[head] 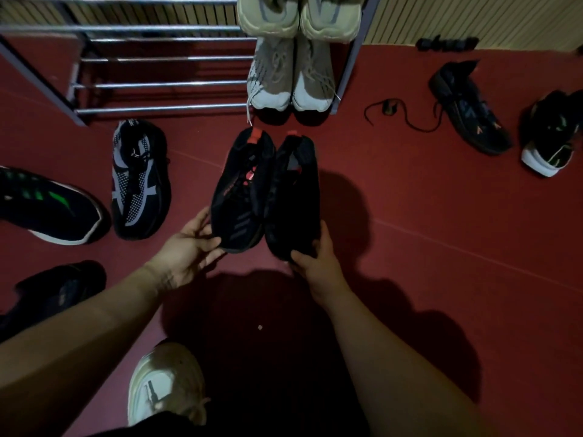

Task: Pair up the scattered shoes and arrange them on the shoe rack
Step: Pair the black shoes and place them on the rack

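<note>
Two black shoes with red heel tabs are held side by side above the red floor, heels pointing toward the rack. My left hand [192, 244] grips the toe of the left black shoe [241, 187]. My right hand [315, 257] grips the toe of the right black shoe [293, 197]. The metal shoe rack [157, 85] stands ahead. At its right end a beige pair [291, 80] sits on the lower shelf, and a cream pair [299, 14] sits on the shelf above.
Loose shoes lie on the floor: a black-and-grey mesh one [140, 179], a black one with green stripes [50, 206] and a dark one [56, 288] at left; a black one with orange marks [470, 111] and a black-green one [552, 137] at right. My white shoe [165, 383] is below.
</note>
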{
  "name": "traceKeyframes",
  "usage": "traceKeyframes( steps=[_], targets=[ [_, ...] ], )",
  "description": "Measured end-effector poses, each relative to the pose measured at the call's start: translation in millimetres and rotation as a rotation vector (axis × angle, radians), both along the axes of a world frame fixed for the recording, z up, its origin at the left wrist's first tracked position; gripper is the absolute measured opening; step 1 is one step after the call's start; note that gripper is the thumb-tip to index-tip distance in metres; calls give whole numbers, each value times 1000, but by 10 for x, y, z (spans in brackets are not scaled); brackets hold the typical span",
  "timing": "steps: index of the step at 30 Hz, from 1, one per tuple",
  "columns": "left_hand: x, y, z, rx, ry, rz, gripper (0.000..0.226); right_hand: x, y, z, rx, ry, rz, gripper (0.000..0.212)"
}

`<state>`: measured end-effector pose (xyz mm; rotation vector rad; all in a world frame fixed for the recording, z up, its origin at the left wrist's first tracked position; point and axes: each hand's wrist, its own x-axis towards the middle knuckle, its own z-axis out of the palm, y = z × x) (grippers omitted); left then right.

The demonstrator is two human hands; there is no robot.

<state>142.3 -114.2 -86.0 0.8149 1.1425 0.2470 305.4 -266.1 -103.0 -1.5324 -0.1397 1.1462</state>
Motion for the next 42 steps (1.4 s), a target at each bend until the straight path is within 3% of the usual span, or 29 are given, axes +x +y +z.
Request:
traceKeyframes(
  steps=[10,22,30,34,37,42],
  targets=[
    [-532,-122,114,54,-52,154,75,-252,159,123,179,93,249,79],
    [-708,246,216,119,-113,221,73,-323,673,161,164,105,258,84],
    [-448,1105,292,192,-192,190,73,-137,1555,273,207,132,165,82],
    [-97,1638,236,209,-138,151,73,-4,2148,180,152,102,89,73],
    [114,1702,147,152,-45,237,67,50,2361,57,66,70,76,73],
    [28,1458,-67,74,-224,370,68,45,2106,-50,82,54,156,67]
  ],
)
